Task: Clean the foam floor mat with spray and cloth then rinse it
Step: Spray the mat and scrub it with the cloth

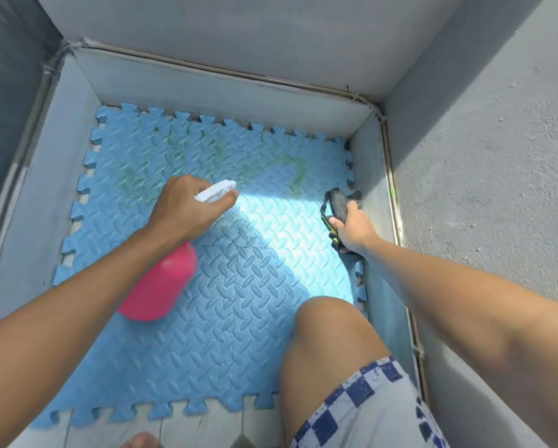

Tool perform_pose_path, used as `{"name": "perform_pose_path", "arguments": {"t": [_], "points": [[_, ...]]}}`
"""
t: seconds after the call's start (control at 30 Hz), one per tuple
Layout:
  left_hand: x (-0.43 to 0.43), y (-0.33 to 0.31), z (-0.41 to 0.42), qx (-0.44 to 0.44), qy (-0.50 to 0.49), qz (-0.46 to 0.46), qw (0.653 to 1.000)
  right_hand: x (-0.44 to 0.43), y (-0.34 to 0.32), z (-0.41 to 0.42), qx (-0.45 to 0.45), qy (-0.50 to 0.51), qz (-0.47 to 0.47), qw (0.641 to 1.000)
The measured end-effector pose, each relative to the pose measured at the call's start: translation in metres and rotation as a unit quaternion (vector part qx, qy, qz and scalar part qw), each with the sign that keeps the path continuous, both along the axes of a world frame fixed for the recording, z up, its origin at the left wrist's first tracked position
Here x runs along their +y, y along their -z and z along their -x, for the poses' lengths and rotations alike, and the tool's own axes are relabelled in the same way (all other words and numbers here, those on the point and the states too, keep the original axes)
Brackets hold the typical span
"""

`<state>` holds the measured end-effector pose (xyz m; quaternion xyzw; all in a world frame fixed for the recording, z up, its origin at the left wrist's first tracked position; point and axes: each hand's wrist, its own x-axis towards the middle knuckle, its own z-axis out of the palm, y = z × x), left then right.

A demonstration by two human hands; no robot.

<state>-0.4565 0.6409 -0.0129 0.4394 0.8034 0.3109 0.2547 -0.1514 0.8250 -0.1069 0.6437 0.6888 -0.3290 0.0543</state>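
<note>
Hovering over the blue foam mat (226, 318), the pink spray bottle (161, 286) is gripped by the left hand (187, 210); the grey cloth (339, 202) is clutched by the right hand (351, 232) at the mat's right edge.

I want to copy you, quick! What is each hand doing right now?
Left hand: closed, holding the pink spray bottle by its white trigger top.
Right hand: closed, holding the grey cloth at the right edge of the mat.
</note>
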Motion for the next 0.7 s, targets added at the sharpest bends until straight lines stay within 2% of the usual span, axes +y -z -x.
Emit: {"name": "perform_pose_path", "arguments": {"t": [0.13,0.23,0.3,0.4,0.5,0.57,0.7], "points": [[0.007,-0.002,0.003,0.012,-0.006,-0.017,1.000,-0.003,0.002,-0.003,-0.007,-0.017,-0.029,0.999],[0.015,0.005,0.014,-0.008,-0.005,-0.016,1.000,-0.018,0.000,0.005,-0.045,-0.049,-0.117,0.991],[0.022,0.008,0.018,0.006,-0.029,-0.008,1.000,-0.031,-0.004,0.031,-0.015,-0.116,-0.171,0.978],[0.025,0.009,0.015,0.045,-0.077,-0.008,0.996,-0.036,-0.005,0.101,0.059,-0.276,-0.170,0.944],[0.026,0.010,0.013,0.044,-0.069,-0.004,0.997,-0.019,-0.003,0.164,0.057,-0.385,-0.174,0.905],[0.029,0.012,0.015,0.016,-0.055,-0.005,0.998,0.010,-0.001,0.181,0.040,-0.370,-0.184,0.910],[0.033,0.018,0.015,-0.003,-0.040,-0.001,0.999,0.086,0.006,0.155,0.011,-0.216,-0.248,0.944]]}}
